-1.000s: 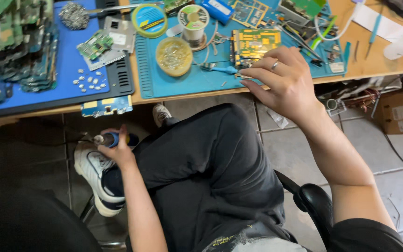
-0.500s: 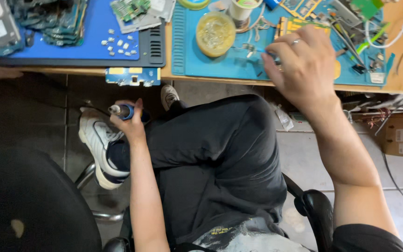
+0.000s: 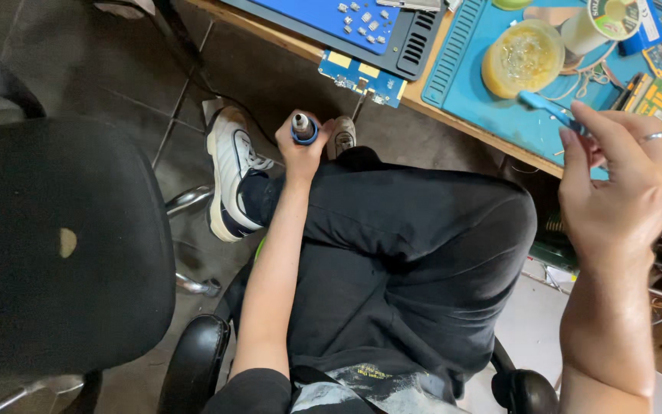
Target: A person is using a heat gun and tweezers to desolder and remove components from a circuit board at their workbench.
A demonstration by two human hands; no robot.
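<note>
Left hand [image 3: 300, 149]: closed around a screwdriver [image 3: 303, 127] with a blue collar, held below the tabletop [image 3: 453, 100] edge, above the knee.
Right hand [image 3: 626, 180]: pinching blue-handled tweezers [image 3: 549, 111] over the teal mat [image 3: 499, 115], just right of the yellow dish [image 3: 522, 57].
Ring [image 3: 653, 137]: on a right finger.
Sneaker [image 3: 231, 172]: on the floor, left of the screwdriver.

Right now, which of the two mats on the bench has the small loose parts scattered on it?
The dark blue mat, at the left. Small pale parts lie on it. The lighter teal mat beside it carries a round yellow dish instead.
</note>
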